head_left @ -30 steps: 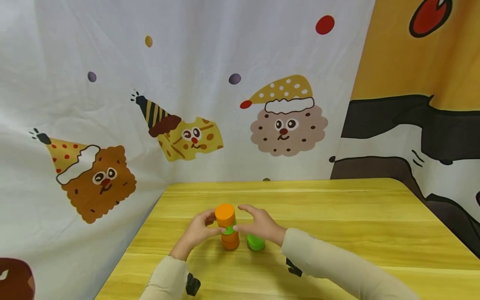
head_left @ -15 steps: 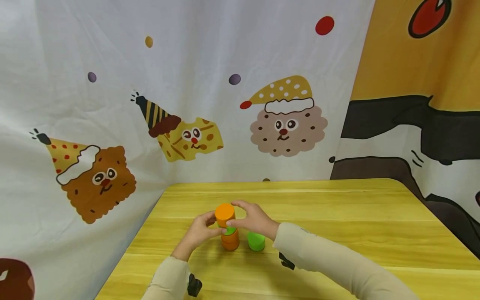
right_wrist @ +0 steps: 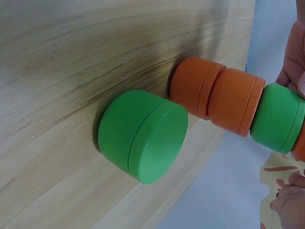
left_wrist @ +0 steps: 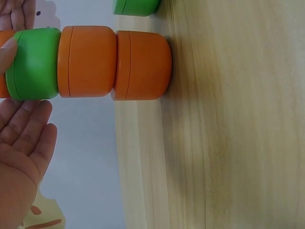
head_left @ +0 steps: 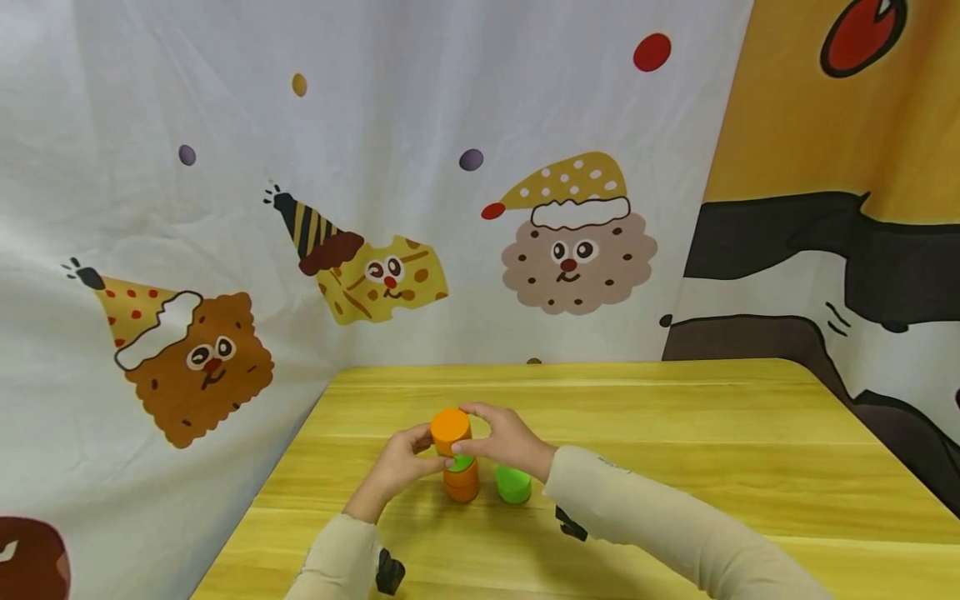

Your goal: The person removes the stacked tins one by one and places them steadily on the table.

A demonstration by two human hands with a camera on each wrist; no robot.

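Several small lidded round jars stand in one upright stack. In the left wrist view the bottom orange jar rests on the wooden table, under a second orange jar and a green jar. The top orange jar sits on the green one, slightly left of the stack's base. My left hand holds the stack around the green jar, thumb in front. My right hand holds the top orange jar from the right between thumb and index finger; that contact lies mostly outside the right wrist view.
A separate green jar stands on the table just right of the stack, below my right hand. Behind the table hangs a white curtain printed with cartoon biscuits and cheese.
My right hand has moved left and its thumb and index finger have closed in on the top orange jar. My left hand and the loose green jar have stayed almost where they were.
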